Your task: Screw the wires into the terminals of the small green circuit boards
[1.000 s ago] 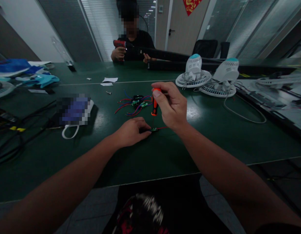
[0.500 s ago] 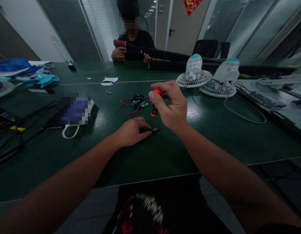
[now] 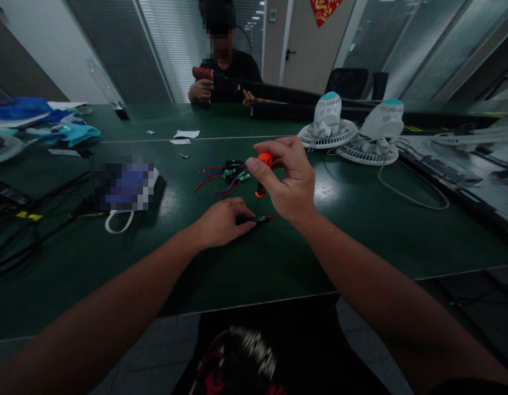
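My right hand (image 3: 290, 178) grips an orange and black screwdriver (image 3: 261, 190) near the top of its handle, holding it upright. Its thin shaft points down at a small green circuit board (image 3: 261, 219) on the table; whether the tip sits in a screw is too small to tell. A red wire runs from the board to the right. Thumb and fingers of my left hand (image 3: 225, 222) pinch the board's left end and partly cover it. Beyond my hands lies a bunch of similar circuit boards (image 3: 243, 176) with red and blue wires.
Two white fan heads (image 3: 328, 112) stand at the back right of the green table (image 3: 254, 274). To the left lie a blurred-out device (image 3: 153, 186) with a white loop and black cables (image 3: 27, 249). Across the table, a person holds a red power drill (image 3: 202, 73) against a long black bar.
My right thumb has shifted slightly left on the screwdriver handle, showing more of the orange part. My left hand and the board stay in place.
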`<control>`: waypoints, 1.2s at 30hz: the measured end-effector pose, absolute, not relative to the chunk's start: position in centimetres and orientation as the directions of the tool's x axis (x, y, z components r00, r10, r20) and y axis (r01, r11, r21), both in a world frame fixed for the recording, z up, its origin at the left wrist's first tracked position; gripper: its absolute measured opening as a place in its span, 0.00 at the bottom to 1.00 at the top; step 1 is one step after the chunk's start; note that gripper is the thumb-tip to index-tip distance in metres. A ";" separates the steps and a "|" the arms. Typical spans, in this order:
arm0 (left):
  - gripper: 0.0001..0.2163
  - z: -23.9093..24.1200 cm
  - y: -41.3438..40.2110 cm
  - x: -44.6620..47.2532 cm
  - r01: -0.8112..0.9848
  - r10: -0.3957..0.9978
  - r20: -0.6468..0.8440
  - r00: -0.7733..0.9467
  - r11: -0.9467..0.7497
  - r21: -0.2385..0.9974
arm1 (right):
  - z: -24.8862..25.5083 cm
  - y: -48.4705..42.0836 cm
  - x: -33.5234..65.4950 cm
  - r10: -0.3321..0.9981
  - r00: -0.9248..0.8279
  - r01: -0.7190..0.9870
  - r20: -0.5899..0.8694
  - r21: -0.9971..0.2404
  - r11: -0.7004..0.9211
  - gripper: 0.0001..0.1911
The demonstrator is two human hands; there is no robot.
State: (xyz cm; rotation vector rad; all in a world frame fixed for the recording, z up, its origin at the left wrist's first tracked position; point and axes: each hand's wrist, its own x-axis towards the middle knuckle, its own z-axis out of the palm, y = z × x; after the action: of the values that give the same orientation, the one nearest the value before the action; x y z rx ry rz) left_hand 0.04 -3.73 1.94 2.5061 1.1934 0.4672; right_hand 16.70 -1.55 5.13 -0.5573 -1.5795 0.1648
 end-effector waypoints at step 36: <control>0.08 1.9 -3.7 -0.1 0.674 0.787 0.147 0.599 -0.595 0.438 | 4.7 -1.3 17.0 0.529 -0.069 0.185 0.846 -0.510 0.840 0.11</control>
State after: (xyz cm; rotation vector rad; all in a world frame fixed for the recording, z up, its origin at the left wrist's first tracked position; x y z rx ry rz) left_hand -0.13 -3.65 1.91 2.4916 1.1821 0.4690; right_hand 16.98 -1.28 4.75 -0.5672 -1.6420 0.3095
